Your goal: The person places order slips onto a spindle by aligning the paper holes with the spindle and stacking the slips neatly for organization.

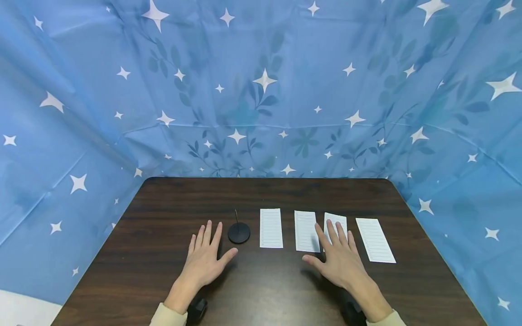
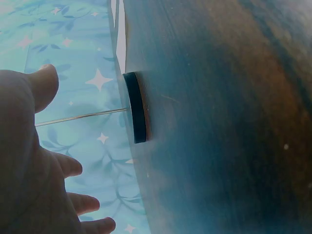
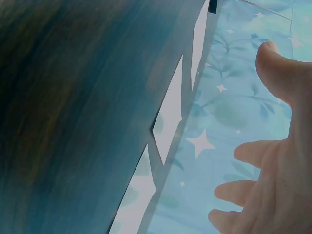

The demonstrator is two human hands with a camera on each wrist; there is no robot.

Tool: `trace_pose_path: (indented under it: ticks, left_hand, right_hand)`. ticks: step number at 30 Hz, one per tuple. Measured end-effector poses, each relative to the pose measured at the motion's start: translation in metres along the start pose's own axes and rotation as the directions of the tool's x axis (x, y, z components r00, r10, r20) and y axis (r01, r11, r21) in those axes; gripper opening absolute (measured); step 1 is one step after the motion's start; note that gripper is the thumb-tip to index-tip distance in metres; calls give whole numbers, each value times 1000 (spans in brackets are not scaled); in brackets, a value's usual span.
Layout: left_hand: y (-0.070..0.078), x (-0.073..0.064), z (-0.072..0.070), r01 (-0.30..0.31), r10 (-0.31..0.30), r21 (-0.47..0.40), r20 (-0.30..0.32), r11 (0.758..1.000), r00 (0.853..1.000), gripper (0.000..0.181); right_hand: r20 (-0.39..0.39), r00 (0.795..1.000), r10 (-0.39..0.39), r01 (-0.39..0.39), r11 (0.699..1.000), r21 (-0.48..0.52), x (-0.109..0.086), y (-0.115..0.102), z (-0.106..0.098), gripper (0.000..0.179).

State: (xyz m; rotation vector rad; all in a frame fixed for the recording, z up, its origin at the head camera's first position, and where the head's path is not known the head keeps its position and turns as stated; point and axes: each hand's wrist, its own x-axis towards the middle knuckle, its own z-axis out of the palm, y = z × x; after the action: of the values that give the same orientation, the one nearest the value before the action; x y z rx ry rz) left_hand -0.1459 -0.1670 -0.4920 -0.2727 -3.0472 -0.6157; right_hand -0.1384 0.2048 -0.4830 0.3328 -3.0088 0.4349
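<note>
A receipt spike (image 1: 239,232) stands on the table, its thin metal rod rising from a round black base; the left wrist view shows its base (image 2: 136,108) side-on. My left hand (image 1: 204,264) is held above the table just left of it, fingers straight and spread, holding nothing. My right hand (image 1: 340,262) is likewise spread and holds nothing. Its fingertips overlap a lined paper slip (image 1: 335,218) in the head view, hiding its lower part. Left of that slip lies another slip (image 1: 306,231), and farther left a third slip (image 1: 271,228). The rightmost slip (image 1: 375,240) lies slanted.
The dark wooden table (image 1: 195,194) has rounded far corners. A blue curtain (image 1: 244,104) with white stars hangs behind it and along both sides. Black wrist devices sit under both wrists, the left device (image 1: 197,309) showing most clearly.
</note>
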Motion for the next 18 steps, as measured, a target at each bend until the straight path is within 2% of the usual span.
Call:
trace_pose_path:
  ticks: [11, 18]
  left_hand:
    - [-3, 10, 0, -7, 7, -55, -1, 998, 1000, 89]
    - [-3, 18, 0, -7, 6, -146, -6, 989, 1000, 84]
  right_hand:
    - [-11, 999, -41, 42, 998, 55, 11, -3, 3, 91]
    - [18, 999, -45, 43, 994, 100, 17, -6, 5, 92]
